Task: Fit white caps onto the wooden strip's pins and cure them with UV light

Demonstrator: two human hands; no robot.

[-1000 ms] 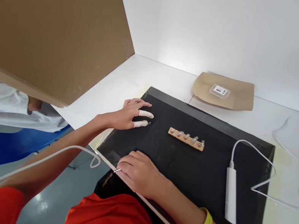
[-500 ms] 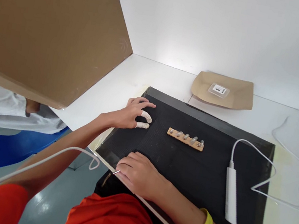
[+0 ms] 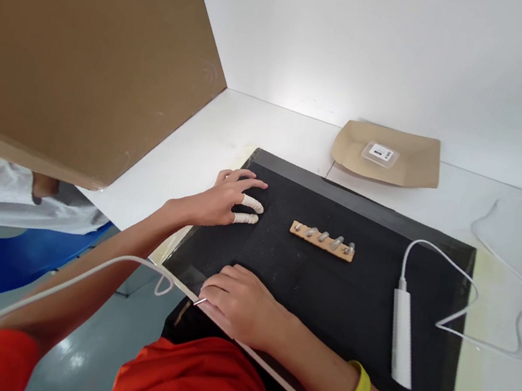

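My left hand (image 3: 227,198) rests near the left side of the black mat (image 3: 366,288), fingers stretched and apart, with nothing visible between them. White finger cots (image 3: 250,204) cover its thumb and forefinger. Close to the mat's front edge, my right hand (image 3: 238,303) is closed around a thin metal tool (image 3: 200,302); only its short, shiny end sticks out, so its kind is hidden. To the right of my left hand, untouched, lies a tan corrugated cardboard strip (image 3: 302,231) bearing several small, clear, tube-like pieces (image 3: 336,242).
A white stick-shaped device (image 3: 401,338) with a cable lies on the mat's right. At the back, a brown paper tray (image 3: 416,161) holds a labelled clear plastic case (image 3: 380,154). A cardboard panel (image 3: 90,44) stands left. A white cable (image 3: 91,267) crosses before my left forearm.
My left hand shifted slightly to the right, then back a little, its thumb and forefinger flexing. A small grey speck by the thumb tip no longer shows. The right hand stays put.
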